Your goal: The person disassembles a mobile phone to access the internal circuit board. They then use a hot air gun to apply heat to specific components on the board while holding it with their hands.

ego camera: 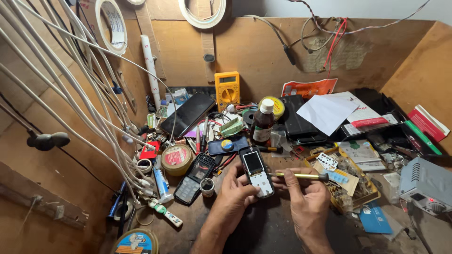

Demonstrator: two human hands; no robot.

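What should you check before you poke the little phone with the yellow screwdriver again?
1. Left hand grips the small black keypad phone with its white keypad: ok.
2. Right hand holds the thin yellow-handled screwdriver: ok.
3. Screwdriver tip rests at the phone's right edge: ok; which screw or seam, cannot tell.
4. Brown glass bottle with a white cap stands upright, capped, behind the phone: ok.
5. Dark worktop under the hands is free of parts: ok.
6. Loose screws kept safe: cannot tell.
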